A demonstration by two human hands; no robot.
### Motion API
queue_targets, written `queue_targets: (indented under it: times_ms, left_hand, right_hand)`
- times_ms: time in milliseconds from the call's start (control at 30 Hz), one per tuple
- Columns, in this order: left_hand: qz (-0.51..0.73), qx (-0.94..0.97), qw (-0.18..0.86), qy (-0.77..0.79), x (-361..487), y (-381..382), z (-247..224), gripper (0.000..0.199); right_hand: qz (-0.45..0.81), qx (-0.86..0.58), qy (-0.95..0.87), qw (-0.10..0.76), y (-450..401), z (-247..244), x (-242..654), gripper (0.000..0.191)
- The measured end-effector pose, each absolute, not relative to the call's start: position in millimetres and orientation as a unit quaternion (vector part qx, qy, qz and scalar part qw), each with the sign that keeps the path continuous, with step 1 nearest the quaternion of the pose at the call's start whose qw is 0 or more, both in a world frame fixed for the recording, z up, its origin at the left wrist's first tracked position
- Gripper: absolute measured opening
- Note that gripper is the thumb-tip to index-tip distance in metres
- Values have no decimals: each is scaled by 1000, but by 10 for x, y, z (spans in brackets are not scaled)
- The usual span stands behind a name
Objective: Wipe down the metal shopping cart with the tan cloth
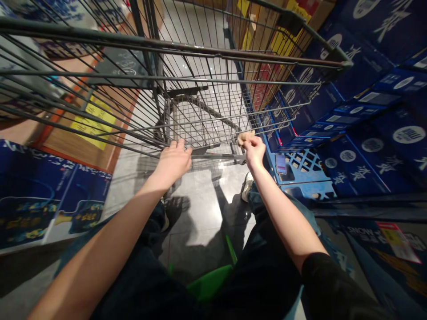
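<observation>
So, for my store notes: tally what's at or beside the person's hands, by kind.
Left hand and right hand: 2
Wire shopping cart: 1
Tan lump: 1
Blue plastic crate: 1
Total: 5

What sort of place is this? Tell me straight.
Most likely a supermarket or warehouse-style store aisle. A wire shopping cart stands in front of the person, stacked blue printed cartons line the aisle, and underfoot is a polished tile floor.
</observation>
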State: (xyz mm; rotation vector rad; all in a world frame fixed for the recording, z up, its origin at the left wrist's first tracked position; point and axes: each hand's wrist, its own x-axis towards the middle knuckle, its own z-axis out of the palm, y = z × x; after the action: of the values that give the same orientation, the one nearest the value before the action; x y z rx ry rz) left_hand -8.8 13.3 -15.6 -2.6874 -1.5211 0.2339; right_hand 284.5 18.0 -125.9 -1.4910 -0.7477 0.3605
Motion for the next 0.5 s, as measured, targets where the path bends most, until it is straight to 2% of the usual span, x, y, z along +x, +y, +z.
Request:
queue_targets:
  times_ms: [67, 133, 300, 400, 500]
  left_hand:
    - [75, -867, 24, -491, -91, 133, -157, 45]
    - [73, -868, 22, -490, -97, 132, -154, 45]
    - [82, -870, 20, -485, -99, 126, -130, 44]
    - [84, -869, 20, -487, -90, 122, -124, 44]
    - [82, -869, 22, -488, -82, 123, -131, 43]
  right_hand:
    - [237, -627, -409, 618, 153, -1299, 2658, 4]
    - [260, -610, -401, 632, 157, -1282, 2674, 7]
    - [194, -604, -182, 751, 260, -1060, 3313, 4]
    - [158, -605, -163, 763, 264, -1012, 3371, 7]
    - [191, -613, -239, 728, 184, -1104, 2984, 12]
